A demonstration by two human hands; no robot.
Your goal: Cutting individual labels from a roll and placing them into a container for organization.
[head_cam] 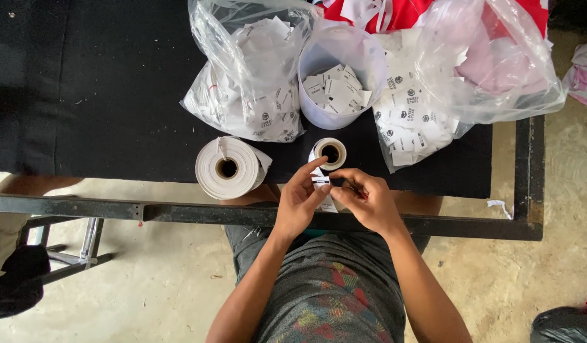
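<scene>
White label (321, 182) pinched between left hand (298, 204) and right hand (368, 202); judged light, floppy; grip by edges, beside small roll (330, 153)

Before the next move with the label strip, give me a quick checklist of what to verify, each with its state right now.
1. Left hand has a grip on the label strip: ok, fingers pinch it.
2. Right hand on the strip too: ok; it also holds a small dark tool, kind cannot tell.
3. Strip runs back to the small roll: ok, roll lies on the table edge just beyond the hands.
4. White cup open, already holding cut labels: ok.
5. Big roll apart from the hands: ok.
6. Whether the strip is cut through: cannot tell.
</scene>
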